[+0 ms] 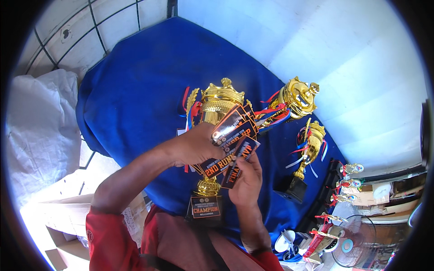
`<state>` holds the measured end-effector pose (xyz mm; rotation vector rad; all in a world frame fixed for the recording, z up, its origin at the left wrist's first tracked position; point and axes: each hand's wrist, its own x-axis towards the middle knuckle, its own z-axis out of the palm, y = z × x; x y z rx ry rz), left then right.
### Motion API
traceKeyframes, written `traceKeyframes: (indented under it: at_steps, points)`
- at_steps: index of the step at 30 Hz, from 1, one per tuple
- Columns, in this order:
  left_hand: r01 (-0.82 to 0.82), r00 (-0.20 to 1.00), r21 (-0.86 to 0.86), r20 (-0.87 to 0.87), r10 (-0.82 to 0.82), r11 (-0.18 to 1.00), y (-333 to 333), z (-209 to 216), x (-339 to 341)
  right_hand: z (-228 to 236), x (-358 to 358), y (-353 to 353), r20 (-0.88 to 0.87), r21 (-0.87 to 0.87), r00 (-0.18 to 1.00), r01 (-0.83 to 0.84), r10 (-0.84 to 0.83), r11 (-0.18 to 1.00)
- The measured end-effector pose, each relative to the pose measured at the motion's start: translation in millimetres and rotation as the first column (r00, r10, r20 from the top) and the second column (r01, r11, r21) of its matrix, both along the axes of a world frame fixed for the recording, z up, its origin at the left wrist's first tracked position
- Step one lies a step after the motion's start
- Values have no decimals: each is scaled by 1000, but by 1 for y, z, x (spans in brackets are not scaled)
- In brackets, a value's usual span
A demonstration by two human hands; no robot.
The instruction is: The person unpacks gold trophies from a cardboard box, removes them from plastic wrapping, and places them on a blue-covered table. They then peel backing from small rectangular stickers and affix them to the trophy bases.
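My left hand (pixel 194 145) is closed on a fanned stack of black and orange printed label plates (pixel 235 128). Just right of it, my right hand (pixel 246 180) pinches one such label plate (pixel 240 161) between thumb and fingers, overlapping the stack. Behind both hands a large gold trophy cup (pixel 221 100) stands upright, its middle hidden by my left hand and the plates. A similar black and orange plate (pixel 205 207) sits on the front of its base, close to my body. Red, white and blue ribbons hang at the cup's sides.
A blue cloth (pixel 144 77) covers the table. Right of my hands are a gold trophy (pixel 296 99) and another gold trophy (pixel 309 144) on a black base. Farther right stand several small ribboned trophies (pixel 346 198) and an electric fan (pixel 355 241). A white sack (pixel 43 131) and cardboard box (pixel 68 226) lie left.
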<state>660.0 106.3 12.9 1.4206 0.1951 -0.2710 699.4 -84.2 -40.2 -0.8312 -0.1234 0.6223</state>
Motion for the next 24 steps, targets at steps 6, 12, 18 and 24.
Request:
traceKeyframes:
  at_steps: [6, 12, 18, 24]
  points:
    - [-102, 988, -227, -136, 72, 969, 1, -7, 6, 2, 6, -3, -42, -22, 996, 79, -80, 997]
    - [-58, 996, -103, -78, 50, 993, 0, -15, 11, -3, 4, -7, -112, -30, 992, 57, -60, 998]
    - [-50, 998, 20, -32, 50, 999, -7, -15, 13, -15, 4, 0, 59, -114, 997, 46, -39, 992]
    - [-84, 988, -171, -142, 60, 982, -3, -16, 13, -11, 9, -4, -42, -43, 997, 64, -66, 997]
